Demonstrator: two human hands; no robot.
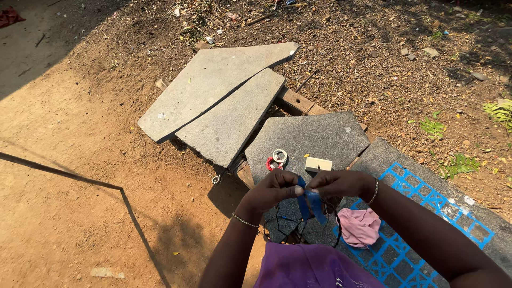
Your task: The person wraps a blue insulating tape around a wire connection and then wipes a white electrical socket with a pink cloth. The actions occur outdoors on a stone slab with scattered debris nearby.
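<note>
Left hand and right hand both pinch a narrow blue fabric strip; red and white wire coils and a cream rectangular plastic box lie just beyond on the grey stone slab.

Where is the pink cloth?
In the head view, the pink cloth lies on the blue grid, just below the right hand.

Blue strip, pink cloth, blue-grid grey slab
</note>
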